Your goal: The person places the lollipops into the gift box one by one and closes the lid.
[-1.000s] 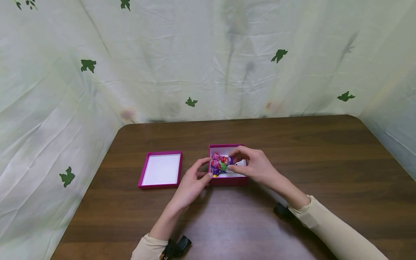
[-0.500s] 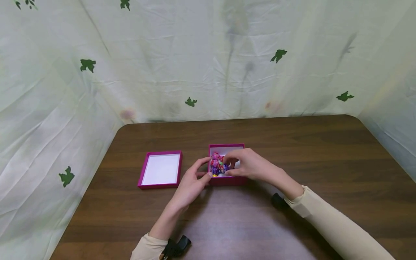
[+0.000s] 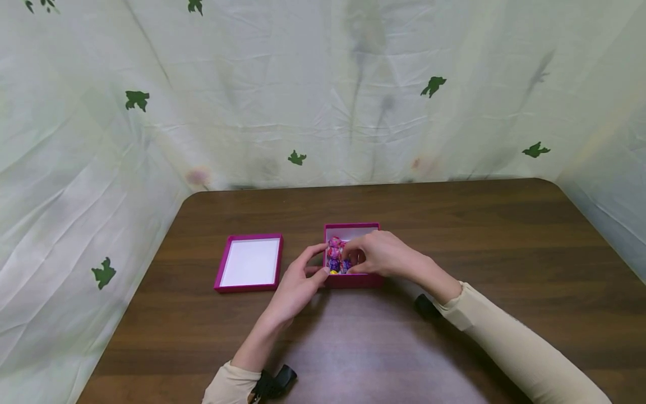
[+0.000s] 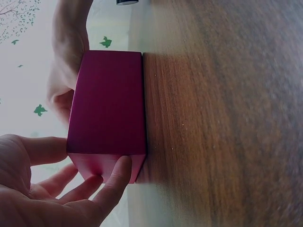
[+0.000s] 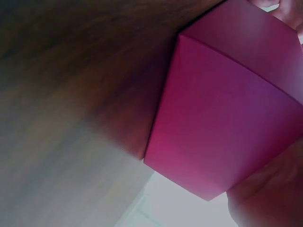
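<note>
A magenta box (image 3: 355,281) with a white inside stands uncovered on the table. Several shiny, round wrapped candies (image 3: 334,252) in pink, red and purple lie along its left side. With spread fingers my left hand (image 3: 298,289) touches the box's left wall, and the left wrist view shows those fingertips against that wall. My right hand (image 3: 386,253) reaches into the box from the right, its fingers and thumb bent round a purple wrapped candy (image 3: 345,266) near the front. The hand partly hides this candy and covers much of the box's right side.
To the left of the box lies its magenta lid (image 3: 250,262), white inside facing up. The brown wooden table (image 3: 484,241) has its far edge against a pale curtain (image 3: 323,101) with green leaf shapes. Black wrist cameras hang under both sleeves.
My right hand has moved left and slightly towards the front inside the box, bringing the purple candy beside the others. My left hand and the lid stay where they were.
</note>
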`<state>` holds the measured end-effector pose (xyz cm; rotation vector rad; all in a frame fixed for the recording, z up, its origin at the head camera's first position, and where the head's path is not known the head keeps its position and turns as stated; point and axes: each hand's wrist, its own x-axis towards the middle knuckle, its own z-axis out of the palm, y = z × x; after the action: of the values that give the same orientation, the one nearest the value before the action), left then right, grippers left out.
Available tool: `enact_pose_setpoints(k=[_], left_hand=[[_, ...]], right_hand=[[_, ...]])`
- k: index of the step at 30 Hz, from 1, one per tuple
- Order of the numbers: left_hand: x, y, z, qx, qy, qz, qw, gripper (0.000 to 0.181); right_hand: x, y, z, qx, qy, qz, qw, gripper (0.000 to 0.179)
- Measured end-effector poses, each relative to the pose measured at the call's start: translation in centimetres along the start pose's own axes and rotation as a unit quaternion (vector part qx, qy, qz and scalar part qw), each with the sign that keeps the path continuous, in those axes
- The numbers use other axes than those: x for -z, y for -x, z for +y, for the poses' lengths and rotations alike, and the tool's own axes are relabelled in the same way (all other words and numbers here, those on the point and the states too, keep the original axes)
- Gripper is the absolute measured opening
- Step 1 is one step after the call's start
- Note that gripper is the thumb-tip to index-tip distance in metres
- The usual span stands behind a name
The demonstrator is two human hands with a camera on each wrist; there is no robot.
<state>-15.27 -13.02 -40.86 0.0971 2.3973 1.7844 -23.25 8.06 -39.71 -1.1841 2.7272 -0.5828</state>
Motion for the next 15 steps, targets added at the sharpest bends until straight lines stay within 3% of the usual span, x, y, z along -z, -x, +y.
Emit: enact_pose_setpoints(k=[15], left_hand=[[0.04,0.06,0.08,-0.001,-0.001,-0.002,1.0,0.046]], right_hand=[[-0.11,-0.14,0.46,0.021,-0.005,-0.013,0.9997,0.018]])
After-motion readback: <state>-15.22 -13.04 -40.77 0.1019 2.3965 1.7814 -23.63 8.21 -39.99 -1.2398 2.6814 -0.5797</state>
